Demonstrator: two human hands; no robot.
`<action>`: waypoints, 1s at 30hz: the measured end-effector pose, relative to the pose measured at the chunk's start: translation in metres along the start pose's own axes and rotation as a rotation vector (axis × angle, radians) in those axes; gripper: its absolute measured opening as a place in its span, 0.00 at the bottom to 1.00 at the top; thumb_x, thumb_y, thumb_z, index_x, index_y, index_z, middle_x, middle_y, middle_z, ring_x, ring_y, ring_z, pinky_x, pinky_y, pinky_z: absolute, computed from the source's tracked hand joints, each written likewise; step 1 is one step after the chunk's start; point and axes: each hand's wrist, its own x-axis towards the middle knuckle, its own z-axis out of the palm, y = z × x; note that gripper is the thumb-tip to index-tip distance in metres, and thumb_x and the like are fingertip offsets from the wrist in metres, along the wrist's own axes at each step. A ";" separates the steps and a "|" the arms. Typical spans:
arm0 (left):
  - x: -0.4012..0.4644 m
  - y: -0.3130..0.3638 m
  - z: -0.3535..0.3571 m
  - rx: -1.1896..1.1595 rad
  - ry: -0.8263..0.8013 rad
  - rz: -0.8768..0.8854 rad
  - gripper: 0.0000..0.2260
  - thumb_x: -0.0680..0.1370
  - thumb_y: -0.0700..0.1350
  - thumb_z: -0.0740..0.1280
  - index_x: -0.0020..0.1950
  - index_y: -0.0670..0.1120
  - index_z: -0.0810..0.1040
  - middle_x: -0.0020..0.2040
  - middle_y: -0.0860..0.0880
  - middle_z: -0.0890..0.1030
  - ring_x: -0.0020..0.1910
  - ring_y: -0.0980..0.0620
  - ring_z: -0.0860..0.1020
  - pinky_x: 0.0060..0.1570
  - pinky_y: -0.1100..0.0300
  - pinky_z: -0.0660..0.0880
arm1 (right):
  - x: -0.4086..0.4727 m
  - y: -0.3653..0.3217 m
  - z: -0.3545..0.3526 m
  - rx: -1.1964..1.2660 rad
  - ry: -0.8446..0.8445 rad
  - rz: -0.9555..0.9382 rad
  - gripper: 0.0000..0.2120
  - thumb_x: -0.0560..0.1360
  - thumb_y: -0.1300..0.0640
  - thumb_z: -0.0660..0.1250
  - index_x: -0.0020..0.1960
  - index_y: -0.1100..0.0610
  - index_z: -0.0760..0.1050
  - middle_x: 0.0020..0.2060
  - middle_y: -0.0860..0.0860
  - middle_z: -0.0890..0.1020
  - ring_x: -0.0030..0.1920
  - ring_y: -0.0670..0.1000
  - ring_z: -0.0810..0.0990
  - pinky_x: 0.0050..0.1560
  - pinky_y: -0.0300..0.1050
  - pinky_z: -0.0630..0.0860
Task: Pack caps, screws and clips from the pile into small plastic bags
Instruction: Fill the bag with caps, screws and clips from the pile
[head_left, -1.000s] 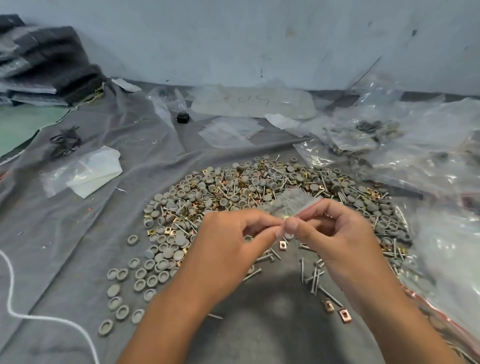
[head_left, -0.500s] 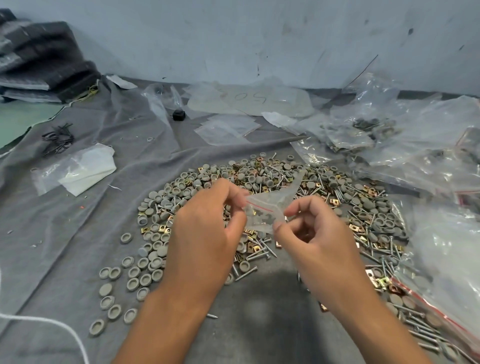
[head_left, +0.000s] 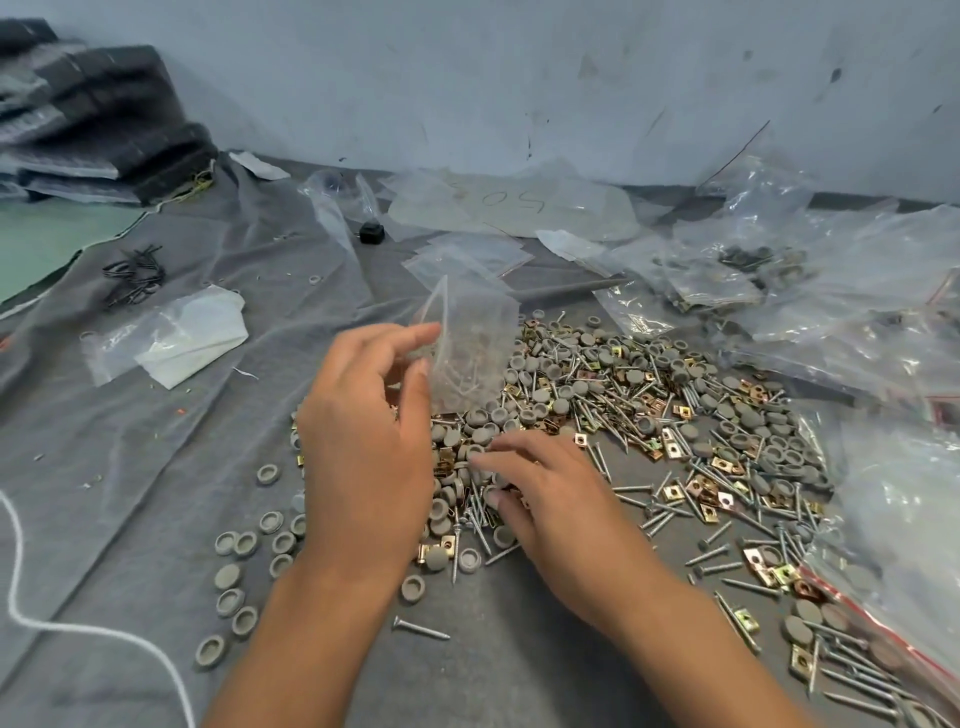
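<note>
Bag (head_left: 470, 343) stands upright, pinched by left hand (head_left: 363, 441).

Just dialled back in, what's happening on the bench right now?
A person is bagging hardware. The left hand holds a small clear plastic bag upright above the pile of grey round caps, silver screws and brass-coloured clips, its grip near the bag's lower left edge. The right hand is down in the near side of the pile, fingers on the caps and screws there. Whether the bag holds anything is unclear. Filled clear bags lie at right.
</note>
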 end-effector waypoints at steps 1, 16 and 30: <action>0.001 0.000 -0.001 0.013 0.032 0.012 0.11 0.81 0.37 0.68 0.60 0.48 0.83 0.54 0.55 0.79 0.51 0.62 0.78 0.53 0.72 0.73 | 0.001 0.000 0.002 -0.019 -0.012 0.000 0.17 0.82 0.51 0.64 0.70 0.44 0.75 0.65 0.42 0.73 0.66 0.46 0.70 0.68 0.46 0.70; -0.003 -0.013 0.002 0.205 -0.211 0.069 0.11 0.78 0.35 0.68 0.54 0.48 0.87 0.50 0.53 0.84 0.48 0.54 0.80 0.54 0.55 0.77 | -0.002 0.004 -0.008 0.081 -0.074 0.080 0.02 0.80 0.53 0.69 0.52 0.47 0.78 0.53 0.41 0.72 0.50 0.44 0.77 0.52 0.41 0.76; -0.018 -0.005 0.016 0.213 -0.539 0.086 0.21 0.70 0.49 0.80 0.62 0.55 0.80 0.54 0.62 0.73 0.46 0.62 0.72 0.54 0.65 0.72 | -0.002 -0.001 -0.032 0.149 0.525 -0.070 0.08 0.75 0.61 0.74 0.53 0.53 0.82 0.50 0.46 0.76 0.48 0.40 0.76 0.50 0.29 0.71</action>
